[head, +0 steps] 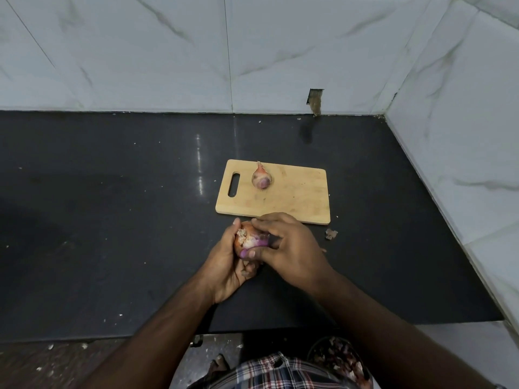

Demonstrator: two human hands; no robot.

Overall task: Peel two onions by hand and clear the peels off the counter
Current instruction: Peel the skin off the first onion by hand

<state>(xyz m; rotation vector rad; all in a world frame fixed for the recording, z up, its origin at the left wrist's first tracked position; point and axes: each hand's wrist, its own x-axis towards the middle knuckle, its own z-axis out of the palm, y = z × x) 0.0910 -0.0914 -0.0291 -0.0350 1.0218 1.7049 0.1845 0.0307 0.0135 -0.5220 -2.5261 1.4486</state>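
Both our hands are working one onion (248, 242) above the near counter (112, 220): our left hand (230, 262) is cupping it, our right hand (289, 248) is pinching its skin. Another onion (262, 178) is sitting on the cutting board (295, 197) farther back.

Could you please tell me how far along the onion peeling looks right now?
Nothing is finished yet. In hand: the left hand holds one onion while the right hand strips its skin, with purple flesh partly bared. Left: the second onion sits on the cutting board mostly in its skin, and a peel scrap lies on the counter.
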